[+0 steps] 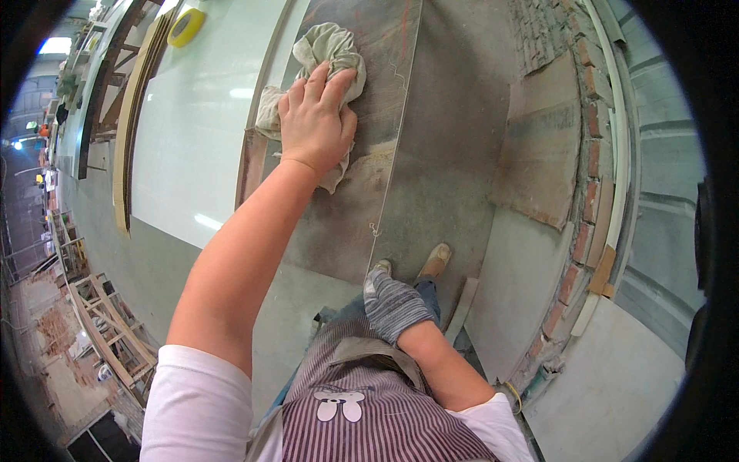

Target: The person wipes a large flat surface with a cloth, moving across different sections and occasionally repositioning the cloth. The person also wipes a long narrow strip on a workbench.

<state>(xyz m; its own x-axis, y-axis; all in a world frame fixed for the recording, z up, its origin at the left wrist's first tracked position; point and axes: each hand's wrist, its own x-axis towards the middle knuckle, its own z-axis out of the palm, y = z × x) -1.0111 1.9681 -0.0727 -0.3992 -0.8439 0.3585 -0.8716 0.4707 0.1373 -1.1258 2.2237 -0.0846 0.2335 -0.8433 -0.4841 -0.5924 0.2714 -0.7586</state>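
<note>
My bare left hand (pixel 318 123) presses down on a crumpled pale cloth (pixel 331 48), its fingers bent over the folds. Under the cloth lies a dark, streaked brown-grey panel (pixel 339 223) with a smooth, slightly shiny face. The cloth bunches out beyond the fingertips and on both sides of the hand. My right hand (pixel 394 302), in a grey knitted glove, is low in front of my apron, close to the panel's near right corner. How its fingers are set, and whether they hold anything, cannot be made out.
Left of the panel is a large glossy white sheet (pixel 185 138), with a roll of yellow tape (pixel 185 28) on it. A brick wall edge (pixel 591 202) with a leaning brown board (pixel 539 142) runs along the right. Wooden frames (pixel 112 327) stand at lower left.
</note>
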